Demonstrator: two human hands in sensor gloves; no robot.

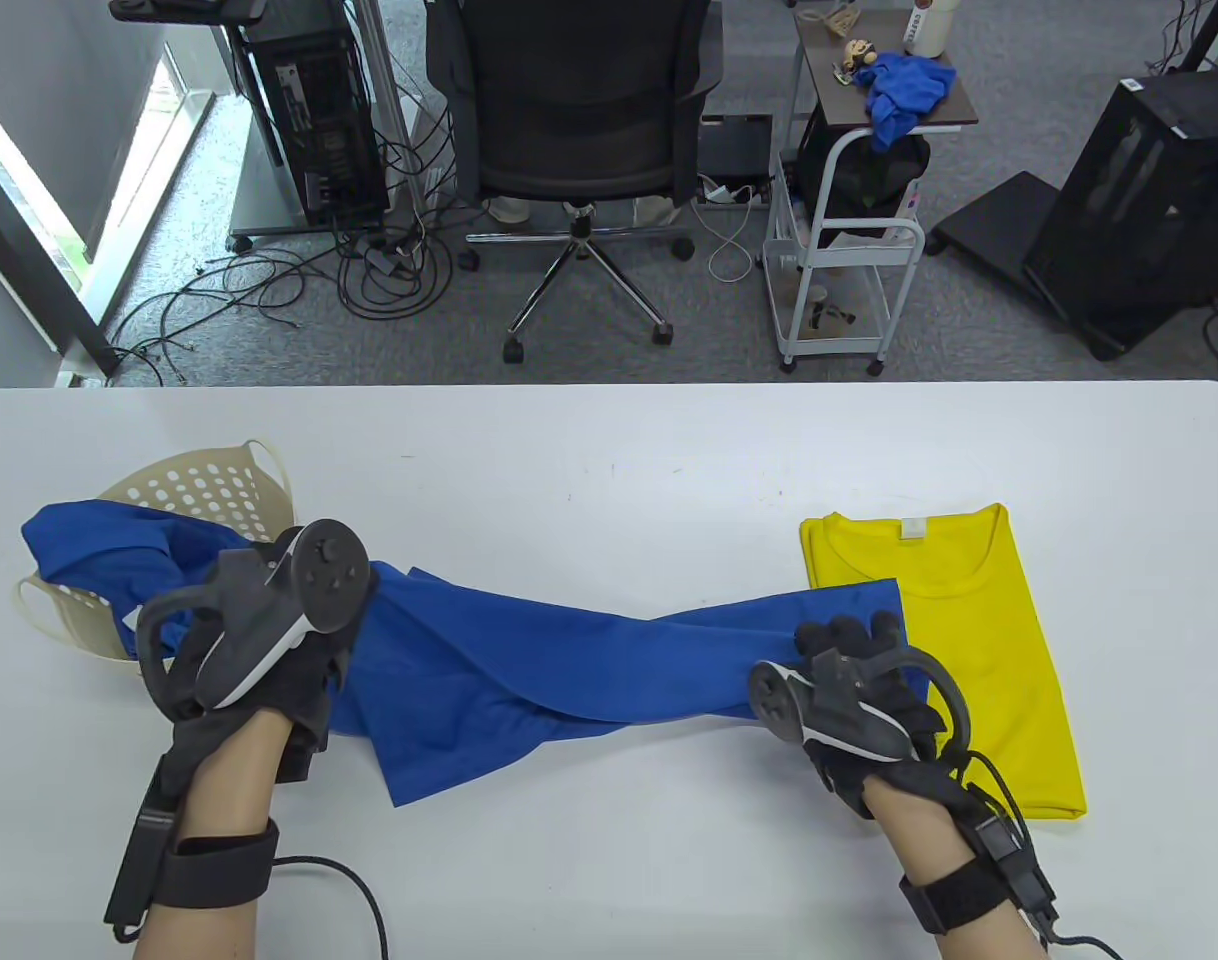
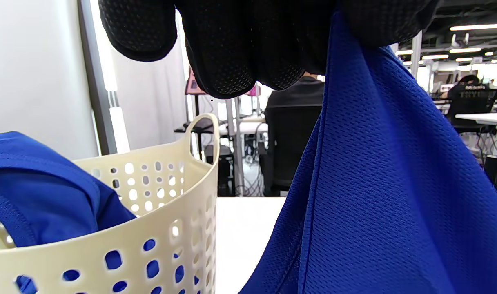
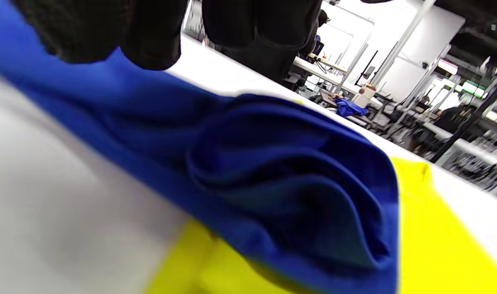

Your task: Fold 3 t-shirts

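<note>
Fingers [image 2: 232, 61] of the left hand [image 1: 259, 640] and the right hand [image 1: 859, 690] each pinch an end of the blue t-shirt [image 1: 569, 660], stretched between basket [image 1: 209, 480] and folded yellow t-shirt [image 1: 969, 640], seemingly to spread it flat.

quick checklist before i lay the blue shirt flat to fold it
1. Left hand grips blue t-shirt: ok.
2. Right hand grips the other end: ok.
3. Shirt untwisted: not ok, twisted mid-span.
4. Clear of yellow t-shirt: not ok, blue end overlaps it.
5. Clear of basket: cannot tell, blue cloth lies in the basket.
6. Bare table ahead: ok.
</note>
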